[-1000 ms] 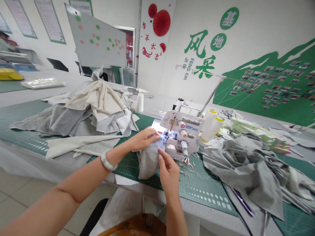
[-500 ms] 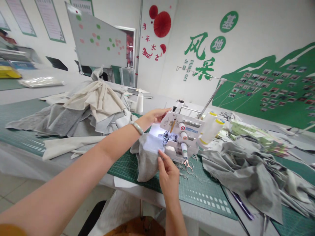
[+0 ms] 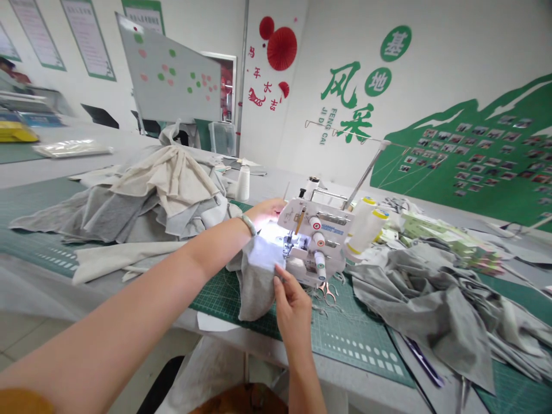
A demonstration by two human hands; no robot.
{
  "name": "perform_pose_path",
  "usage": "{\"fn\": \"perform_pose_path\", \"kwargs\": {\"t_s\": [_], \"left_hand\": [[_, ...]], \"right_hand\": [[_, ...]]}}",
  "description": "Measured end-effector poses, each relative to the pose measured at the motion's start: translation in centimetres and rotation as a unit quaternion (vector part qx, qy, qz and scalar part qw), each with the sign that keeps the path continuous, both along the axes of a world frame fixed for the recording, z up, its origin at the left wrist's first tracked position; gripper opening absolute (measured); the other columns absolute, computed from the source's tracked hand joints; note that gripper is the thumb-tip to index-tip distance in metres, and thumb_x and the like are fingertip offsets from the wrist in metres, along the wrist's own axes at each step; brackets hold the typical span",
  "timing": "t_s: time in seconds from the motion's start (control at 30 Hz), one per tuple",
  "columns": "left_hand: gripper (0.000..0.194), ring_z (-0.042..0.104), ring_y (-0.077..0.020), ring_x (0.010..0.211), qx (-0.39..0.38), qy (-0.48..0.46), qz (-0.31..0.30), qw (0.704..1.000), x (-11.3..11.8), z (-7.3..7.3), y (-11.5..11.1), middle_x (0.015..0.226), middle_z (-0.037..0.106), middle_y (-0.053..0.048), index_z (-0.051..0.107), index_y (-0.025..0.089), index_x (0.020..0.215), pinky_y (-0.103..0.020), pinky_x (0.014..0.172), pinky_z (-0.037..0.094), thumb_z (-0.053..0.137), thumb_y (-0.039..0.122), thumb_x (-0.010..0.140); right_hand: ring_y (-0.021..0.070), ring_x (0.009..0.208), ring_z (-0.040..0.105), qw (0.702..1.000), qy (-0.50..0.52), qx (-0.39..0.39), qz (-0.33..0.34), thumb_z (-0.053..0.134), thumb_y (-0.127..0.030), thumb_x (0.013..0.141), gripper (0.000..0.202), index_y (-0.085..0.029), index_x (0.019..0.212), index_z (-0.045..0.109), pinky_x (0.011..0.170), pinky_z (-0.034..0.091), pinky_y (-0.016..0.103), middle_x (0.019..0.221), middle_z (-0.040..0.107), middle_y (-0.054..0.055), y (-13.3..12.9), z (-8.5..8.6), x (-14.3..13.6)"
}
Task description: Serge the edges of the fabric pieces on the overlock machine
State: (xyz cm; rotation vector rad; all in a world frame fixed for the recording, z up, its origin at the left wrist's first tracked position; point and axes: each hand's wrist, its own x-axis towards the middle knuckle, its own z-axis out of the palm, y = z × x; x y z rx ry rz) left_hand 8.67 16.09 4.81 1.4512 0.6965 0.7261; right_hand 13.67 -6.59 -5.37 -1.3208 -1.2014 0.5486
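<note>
A white overlock sewing machine stands on the green cutting mat, its lamp lighting the needle area. A grey cloth lies at its left side, one edge at the needle and the rest hanging toward the front. My right hand pinches the cloth's near edge between thumb and fingertips, just below the presser foot. My left hand reaches behind the lit area, at the machine's back left; its fingers are partly hidden by the machine, so its grip cannot be made out.
A pile of beige and grey cloth lies on the left. Another grey heap is on the right, beside thread cones. Small scissors and a purple tool lie near the front. A person sits far left.
My left hand has moved down and slightly left, from the machine's upper corner toward the cloth behind the needle. My right hand still pinches the cloth. The view has shifted slightly.
</note>
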Motion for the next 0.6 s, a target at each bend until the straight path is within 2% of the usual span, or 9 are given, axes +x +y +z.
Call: {"fn": "perform_pose_path", "kwargs": {"t_s": [0.13, 0.27, 0.33, 0.4, 0.47, 0.5, 0.6], "left_hand": [[0.023, 0.056, -0.0125, 0.051, 0.001, 0.009, 0.047, 0.999, -0.1, 0.0, -0.6, 0.053, 0.059, -0.001, 0.067, 0.011, 0.071, -0.025, 0.055, 0.046, 0.071, 0.032, 0.076], [0.025, 0.043, -0.0074, 0.042, 0.028, 0.002, 0.146, 0.989, -1.5, 0.2, -1.4, 0.048, 0.051, 0.002, 0.062, 0.012, 0.066, -0.02, 0.046, 0.035, 0.065, 0.031, 0.082], [0.023, 0.042, -0.0064, 0.042, 0.06, -0.011, 0.204, 0.977, -3.1, -0.1, -3.0, 0.05, 0.051, 0.003, 0.061, 0.012, 0.068, -0.019, 0.046, 0.032, 0.058, 0.026, 0.087], [0.019, 0.048, -0.0071, 0.05, 0.099, -0.02, 0.236, 0.966, -5.0, -1.0, -5.5, 0.056, 0.056, 0.002, 0.063, 0.014, 0.071, -0.019, 0.051, 0.035, 0.054, 0.022, 0.087], [0.013, 0.058, -0.0108, 0.064, 0.142, -0.007, 0.217, 0.966, -6.8, -2.3, -8.5, 0.065, 0.064, 0.0, 0.066, 0.014, 0.073, -0.021, 0.063, 0.043, 0.061, 0.022, 0.082], [0.014, 0.062, -0.0139, 0.075, 0.214, 0.032, 0.178, 0.96, -7.5, -3.0, -10.0, 0.075, 0.069, -0.002, 0.069, 0.015, 0.077, -0.024, 0.072, 0.045, 0.061, 0.025, 0.083], [0.022, 0.06, -0.0215, 0.109, 0.367, 0.136, 0.104, 0.914, -8.8, -5.2, -13.3, 0.11, 0.071, -0.005, 0.071, 0.02, 0.103, -0.036, 0.098, 0.04, 0.055, 0.029, 0.09]], "right_hand": [[0.0161, 0.065, 0.059, 1.0, -0.013, -0.001, 0.001, 0.054, -0.038, 0.089, 0.038, -0.016, 0.115, 0.071, 0.058, 0.048, 0.025, 0.071, 0.069, 0.004, 0.0, 0.0, 0.1], [0.0145, 0.062, 0.056, 1.0, -0.018, -0.007, 0.004, 0.054, -0.037, 0.089, 0.039, -0.015, 0.116, 0.07, 0.057, 0.047, 0.024, 0.07, 0.067, 0.003, -0.1, 0.0, 0.1], [0.0144, 0.062, 0.057, 1.0, -0.019, -0.005, 0.002, 0.054, -0.037, 0.089, 0.038, -0.015, 0.116, 0.07, 0.058, 0.047, 0.024, 0.072, 0.068, 0.004, -0.2, 0.0, 0.1], [0.0142, 0.062, 0.057, 1.0, -0.017, -0.003, 0.002, 0.055, -0.036, 0.089, 0.038, -0.015, 0.117, 0.07, 0.058, 0.047, 0.024, 0.075, 0.069, 0.004, -0.2, 0.0, 0.1], [0.014, 0.062, 0.057, 1.0, -0.013, -0.005, 0.007, 0.054, -0.035, 0.089, 0.037, -0.016, 0.117, 0.07, 0.057, 0.047, 0.024, 0.079, 0.07, 0.005, -0.2, -0.1, 0.1], [0.0141, 0.062, 0.057, 1.0, -0.012, -0.007, 0.011, 0.054, -0.035, 0.089, 0.037, -0.016, 0.117, 0.07, 0.057, 0.047, 0.024, 0.08, 0.07, 0.006, -0.2, -0.1, 0.1], [0.0141, 0.063, 0.057, 1.0, -0.01, -0.018, 0.019, 0.053, -0.034, 0.09, 0.038, -0.016, 0.119, 0.068, 0.058, 0.047, 0.024, 0.084, 0.071, 0.006, -0.2, -0.2, 0.2]]}}
